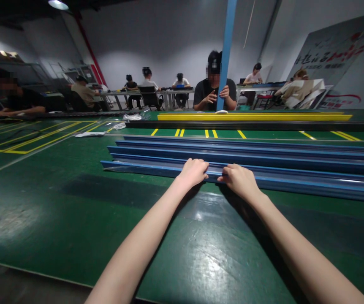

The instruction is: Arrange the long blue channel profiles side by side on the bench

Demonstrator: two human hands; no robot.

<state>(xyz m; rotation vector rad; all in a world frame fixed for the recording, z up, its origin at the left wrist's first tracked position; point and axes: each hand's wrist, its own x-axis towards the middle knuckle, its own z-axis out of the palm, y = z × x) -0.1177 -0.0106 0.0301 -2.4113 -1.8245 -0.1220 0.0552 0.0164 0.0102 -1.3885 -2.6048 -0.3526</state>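
Observation:
Long blue channel-shaped profiles lie side by side across the green table [58,228], running off to the right. My left hand [194,172] is closed over the nearest blue profile [150,168], fingers curled onto its edge. A short gap to the right, my right hand [237,177] grips the same profile, thumb on the near side and fingers over the top. The profile rests on the table while both hands hold it. My fingers partly hide its middle. Just behind it lies another blue profile [156,153].
Beyond the blue profiles lie a black strip [239,125] and a yellow strip [254,117]. Across the table a person [215,84] holds an upright blue strip [226,55]. Plastic wrapping [133,117] sits at the far edge. Yellow tape lines mark the table. Other people sit at tables behind.

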